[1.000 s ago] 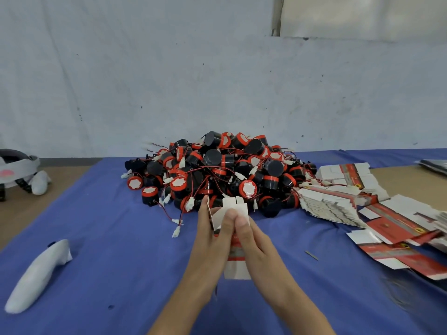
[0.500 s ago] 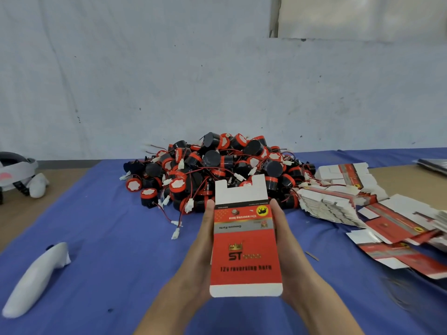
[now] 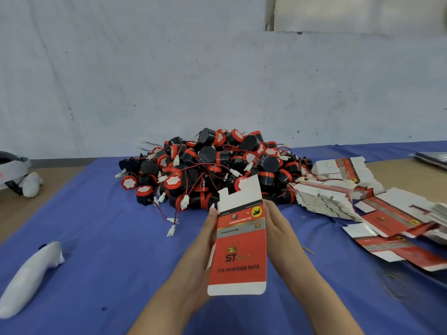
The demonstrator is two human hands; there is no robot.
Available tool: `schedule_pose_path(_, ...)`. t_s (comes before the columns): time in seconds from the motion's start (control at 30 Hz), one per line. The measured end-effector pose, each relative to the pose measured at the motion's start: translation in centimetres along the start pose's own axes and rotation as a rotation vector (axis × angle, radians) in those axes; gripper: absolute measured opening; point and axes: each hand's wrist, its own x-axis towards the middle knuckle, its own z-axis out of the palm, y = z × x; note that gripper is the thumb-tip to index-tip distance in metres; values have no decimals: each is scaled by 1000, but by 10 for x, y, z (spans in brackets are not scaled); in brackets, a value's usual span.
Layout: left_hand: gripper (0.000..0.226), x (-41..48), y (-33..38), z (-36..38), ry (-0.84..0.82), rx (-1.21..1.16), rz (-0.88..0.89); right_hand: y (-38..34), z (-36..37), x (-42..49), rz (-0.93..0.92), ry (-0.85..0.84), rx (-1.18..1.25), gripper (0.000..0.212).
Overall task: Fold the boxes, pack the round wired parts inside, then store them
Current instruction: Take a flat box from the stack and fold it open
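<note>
Tilted slightly clockwise since the earlier frame, the flat box point(image 3: 239, 250) hangs over the table point(image 3: 96, 238), just short of the round wired parts point(image 3: 212, 165). Left hand point(image 3: 203, 252) grips its left edge; right hand point(image 3: 278, 233) rests straight-fingered along the right. Pressing both edges inward evenly should pop it square.

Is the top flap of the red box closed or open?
Open: on the red box, the white top flap sticks straight out, not folded over.
</note>
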Motion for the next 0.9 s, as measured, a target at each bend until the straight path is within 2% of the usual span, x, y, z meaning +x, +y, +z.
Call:
schedule_pose_path(0.1,40,1,1,-10,127,24,86,3,-9,7,45,131,43,20)
schedule_pose_path(0.17,44,4,2,-20,251,102,229,4,-12,11,48,208,56,19)
schedule_pose_path(0.23,48,0,1,-18,269,276,390,4,-6,8,5,132,80,23)
schedule_pose_path(0.3,45,-9,-3,-10,194,403,487,6,7,2,-54,57,22,47)
schedule_pose_path(0.37,37,-15,-8,-3,45,403,476,12,17,-1,-99,50,-14,74)
schedule_pose_path(0.43,46,-16,-15,0,-117,309,427,13,22,-6,-122,44,-47,89)
schedule_pose_path(0.53,53,-13,-21,0,-237,134,366,12,32,-13,-161,12,-106,100)
schedule_pose_path(0.63,51,-9,-23,-1,-196,85,365,11,40,-17,-209,23,-128,94)
schedule_pose_path(0.7,49,-6,-23,-5,-140,96,383,9,43,-16,-241,65,-141,84)
schedule_pose_path(0.83,44,-4,-22,-6,-129,86,397,11,48,-14,-323,127,-177,61)
schedule_pose_path(0.9,42,-6,-21,-5,-128,62,420,10,49,-16,-335,104,-169,61)
